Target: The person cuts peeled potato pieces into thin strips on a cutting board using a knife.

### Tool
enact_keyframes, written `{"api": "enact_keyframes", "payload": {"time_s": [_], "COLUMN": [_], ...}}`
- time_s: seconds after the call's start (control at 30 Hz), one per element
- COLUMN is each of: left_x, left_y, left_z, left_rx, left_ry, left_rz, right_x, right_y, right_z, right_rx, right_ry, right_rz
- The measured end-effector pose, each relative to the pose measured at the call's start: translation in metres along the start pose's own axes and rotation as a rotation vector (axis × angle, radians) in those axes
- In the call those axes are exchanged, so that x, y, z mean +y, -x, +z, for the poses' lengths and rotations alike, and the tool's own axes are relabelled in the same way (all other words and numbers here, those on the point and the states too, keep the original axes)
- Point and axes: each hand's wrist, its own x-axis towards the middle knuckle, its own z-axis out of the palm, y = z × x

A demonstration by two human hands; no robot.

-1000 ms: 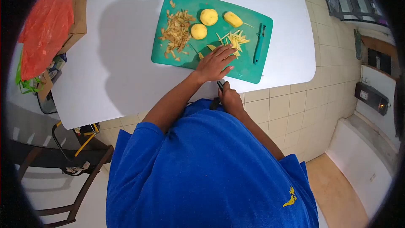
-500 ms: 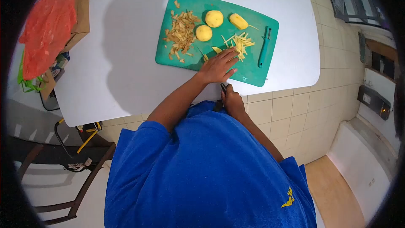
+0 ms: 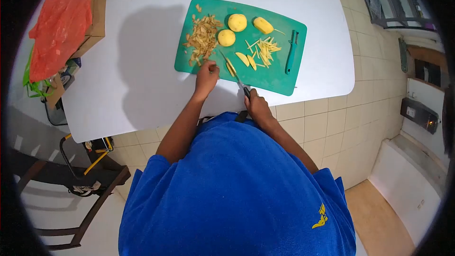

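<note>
My right hand (image 3: 258,105) is wrapped round the black handle of a knife (image 3: 240,83), its blade lying over the near edge of a green cutting board (image 3: 279,83). A potato slice (image 3: 230,69) lies against the blade. My left hand (image 3: 207,77) is at the board's near left edge, fingers curled beside the brown peelings (image 3: 203,38); what it pinches, if anything, is too small to tell. Two larger slices (image 3: 242,59) lie right of the knife, near a heap of thin potato sticks (image 3: 267,51). Behind are peeled potatoes (image 3: 237,22) and a cut potato (image 3: 263,25).
A green peeler (image 3: 291,54) lies at the board's right side. The board rests on a white table (image 3: 327,57). At the left are a red plastic bag (image 3: 61,31), a cardboard box (image 3: 96,21) and a dark chair (image 3: 95,213).
My left hand has moved left from the slices and sticks to the peelings, its fingers now curled. The slices and knife blade it covered are now visible.
</note>
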Motion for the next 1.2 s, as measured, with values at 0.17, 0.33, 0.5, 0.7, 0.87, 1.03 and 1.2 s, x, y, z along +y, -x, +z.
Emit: {"api": "enact_keyframes", "payload": {"time_s": [0.17,0.33,0.5,0.7,0.87,1.03,1.2], "left_x": [-0.008,-0.01,-0.006,0.026,0.005,0.075,0.11], "left_y": [-0.007,0.0,-0.002,-0.002,-0.007,0.017,0.017], "left_z": [0.008,0.005,0.006,0.01,0.011,0.002,0.014], "left_rx": [-0.059,-0.118,-0.07,-0.116,-0.022,0.21,-0.365], "left_ry": [-0.237,-0.336,-0.366,-0.546,-0.406,-0.066,-0.77], "left_rz": [0.113,0.328,0.25,0.054,0.129,0.39,0.671], "right_x": [0.006,0.007,0.007,0.012,0.026,0.031,0.041], "right_y": [0.02,0.032,0.016,0.028,0.033,0.031,0.022], "right_z": [-0.004,-0.016,-0.037,-0.059,-0.072,-0.091,-0.106], "right_rx": [-0.006,-0.033,0.083,0.263,0.315,0.3,0.275], "right_ry": [0.083,0.133,0.156,0.185,0.152,0.239,0.312], "right_rz": [0.056,0.043,-0.105,-0.091,-0.132,-0.204,-0.337]}}
